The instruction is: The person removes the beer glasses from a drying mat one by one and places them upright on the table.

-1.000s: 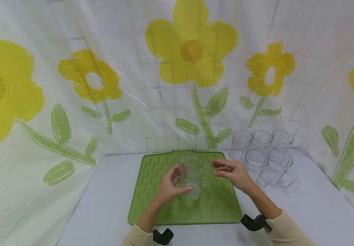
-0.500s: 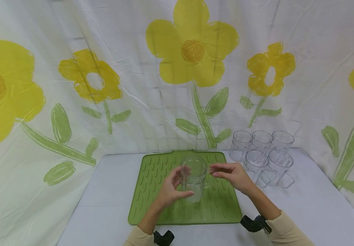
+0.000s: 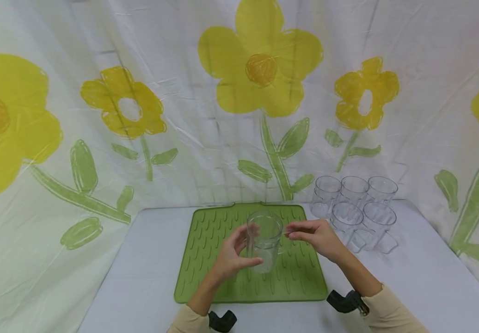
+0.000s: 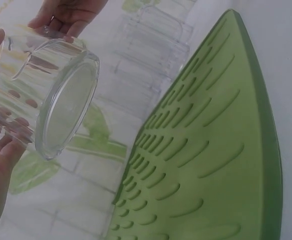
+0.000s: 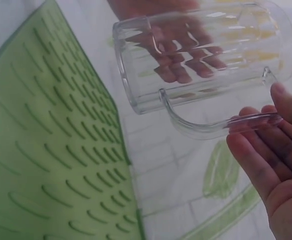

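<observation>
A clear glass mug [image 3: 264, 249] is held up over the green drying mat [image 3: 302, 282], its rim tilted slightly toward the head camera. My left hand [image 3: 230, 258] grips the mug's body from the left, thumb in front and fingers round the far side. From the right, my right hand [image 3: 312, 236] pinches the mug's handle [image 5: 206, 127] between thumb and fingers. The left wrist view shows the mug's round base [image 4: 70, 107] raised off the mat. Through the glass in the right wrist view, the left fingers [image 5: 186, 65] show against the mug's side.
Several more clear glass mugs [image 3: 378, 215] stand upright in two rows on the white table [image 3: 139, 263], right of the mat. Behind the table hangs a white curtain [image 3: 206, 162] printed with yellow flowers.
The mug has shifted slightly right and tipped so its opening shows more. My right hand has moved slightly left and down, to the mug's handle. The left hand has moved a little with the mug.
</observation>
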`<state>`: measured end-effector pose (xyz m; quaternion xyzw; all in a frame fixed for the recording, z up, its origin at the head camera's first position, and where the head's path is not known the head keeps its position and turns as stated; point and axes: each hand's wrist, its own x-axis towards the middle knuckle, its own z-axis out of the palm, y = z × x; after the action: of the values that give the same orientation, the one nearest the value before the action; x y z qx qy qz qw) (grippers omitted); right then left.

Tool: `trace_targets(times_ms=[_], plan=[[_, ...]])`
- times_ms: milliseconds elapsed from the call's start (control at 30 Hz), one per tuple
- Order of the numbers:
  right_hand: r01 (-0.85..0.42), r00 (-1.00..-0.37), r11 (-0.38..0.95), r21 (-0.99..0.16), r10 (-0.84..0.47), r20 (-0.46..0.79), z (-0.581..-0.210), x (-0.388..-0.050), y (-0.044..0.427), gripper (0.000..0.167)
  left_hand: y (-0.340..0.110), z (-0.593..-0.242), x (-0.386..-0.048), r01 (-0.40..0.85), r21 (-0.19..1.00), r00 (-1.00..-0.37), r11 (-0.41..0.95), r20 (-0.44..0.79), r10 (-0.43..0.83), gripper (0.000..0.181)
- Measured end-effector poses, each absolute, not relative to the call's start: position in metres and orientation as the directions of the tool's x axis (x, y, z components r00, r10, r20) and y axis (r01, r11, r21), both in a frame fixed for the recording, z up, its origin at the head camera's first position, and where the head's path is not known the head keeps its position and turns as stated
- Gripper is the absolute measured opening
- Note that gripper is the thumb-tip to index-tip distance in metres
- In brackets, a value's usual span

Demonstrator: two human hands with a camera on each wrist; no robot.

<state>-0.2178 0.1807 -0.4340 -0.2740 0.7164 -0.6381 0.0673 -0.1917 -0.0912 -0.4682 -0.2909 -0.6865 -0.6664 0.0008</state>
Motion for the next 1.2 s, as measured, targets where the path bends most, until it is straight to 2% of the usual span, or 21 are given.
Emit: trace_targets(times_ms=[400,867,1200], plan=[[-0.292,-0.846,0.041,-0.956,-0.477,0.238,-0.437,-0.217,0.182,0.038,-0.09,-0.469,-0.193,0.38,0.923,-0.832,-0.063,0.371,0.411,0.079],[-0.345,-0.845,0.056,-0.937,-0.454,0.283,-0.437,-0.209,0.182,0.032,-0.09,-0.468,-0.19,0.404,0.915,-0.822,-0.015,0.37,0.432,0.077],[-0.372,-0.844,0.068,-0.926,-0.44,0.307,-0.428,-0.207,0.187,0.031,-0.086,-0.465,-0.186,0.417,0.902,-0.844,0.109,0.34,0.414,0.076]])
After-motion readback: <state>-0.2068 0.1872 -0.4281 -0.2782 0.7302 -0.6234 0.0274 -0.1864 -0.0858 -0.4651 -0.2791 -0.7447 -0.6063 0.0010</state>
